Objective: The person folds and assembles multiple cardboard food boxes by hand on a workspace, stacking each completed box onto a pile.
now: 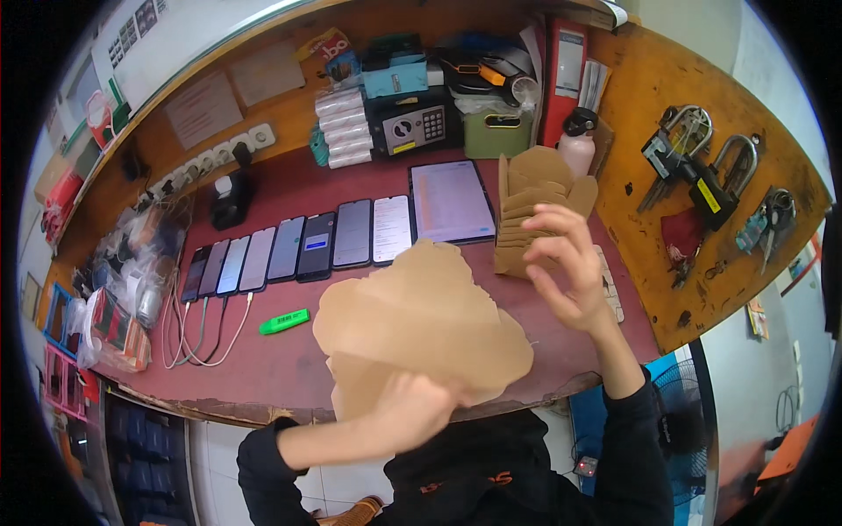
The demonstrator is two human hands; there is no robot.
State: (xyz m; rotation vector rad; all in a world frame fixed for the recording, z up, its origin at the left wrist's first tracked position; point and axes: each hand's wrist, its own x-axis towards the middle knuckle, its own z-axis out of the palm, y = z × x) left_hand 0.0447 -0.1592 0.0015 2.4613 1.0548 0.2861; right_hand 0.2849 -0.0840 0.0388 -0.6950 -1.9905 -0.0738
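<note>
Brown cardboard, ctr of frame: thin sheet w/ wavy, lobed edges, plain tan face; long axis approx. L–R, dipping toward lower right, one lobe pointing up. L hand at its btm edge, blurred; can't tell if fingers are clamped. R hand, right of ctr, raised, fingers apart, near folded cartons.

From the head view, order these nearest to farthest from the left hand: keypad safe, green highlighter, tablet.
1. Green highlighter: left of and beyond the left hand.
2. Tablet: farther ahead, beyond the cardboard sheet.
3. Keypad safe: farthest back.
</note>
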